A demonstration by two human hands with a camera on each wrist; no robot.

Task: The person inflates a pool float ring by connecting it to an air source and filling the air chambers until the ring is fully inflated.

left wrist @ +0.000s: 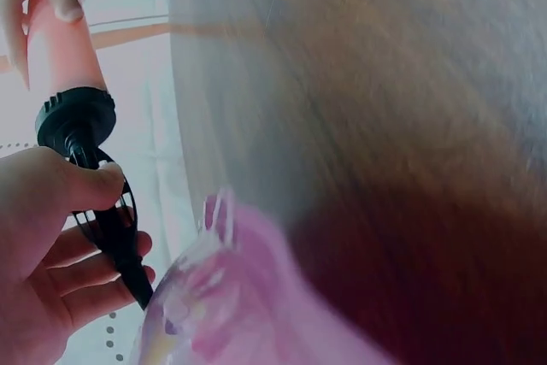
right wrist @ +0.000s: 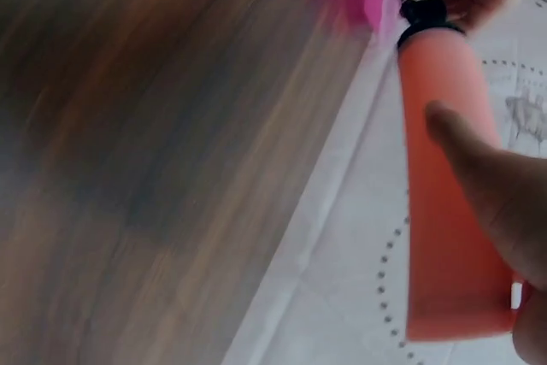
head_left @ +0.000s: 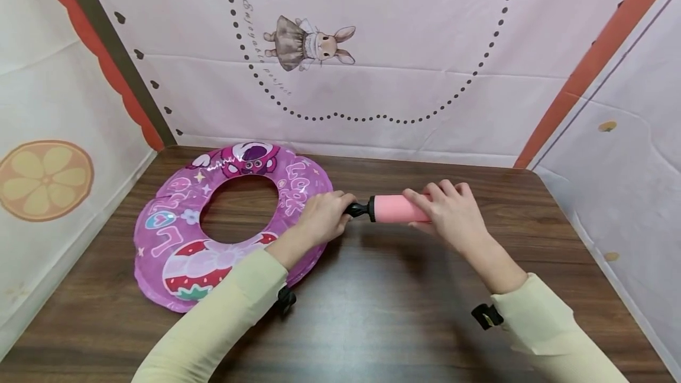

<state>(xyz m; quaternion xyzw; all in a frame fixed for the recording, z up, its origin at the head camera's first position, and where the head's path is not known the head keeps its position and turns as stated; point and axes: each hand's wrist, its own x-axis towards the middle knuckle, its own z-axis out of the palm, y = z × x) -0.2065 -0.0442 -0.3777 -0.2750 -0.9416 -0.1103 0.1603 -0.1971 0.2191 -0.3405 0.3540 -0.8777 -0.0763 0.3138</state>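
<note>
A pink hand air pump (head_left: 393, 208) with a black end is held level above the table, pointing left. My left hand (head_left: 322, 216) grips its black tapered nozzle (left wrist: 113, 232), the thumb on one side and the fingers on the other. My right hand (head_left: 452, 213) is wrapped around the pink barrel, with the thumb (right wrist: 466, 138) along it. A purple printed swim ring (head_left: 178, 194), puffed out and somewhat wrinkled, lies to the left, partly under my left forearm. In the left wrist view the nozzle's tip meets the ring's edge; whether it is inside a valve I cannot tell.
Everything is on a dark wood-grain table (head_left: 340, 324). Pale printed cloth rises behind it, showing a rabbit figure (head_left: 308, 43), and on both sides. Black clips (head_left: 486, 315) sit by both sleeve cuffs.
</note>
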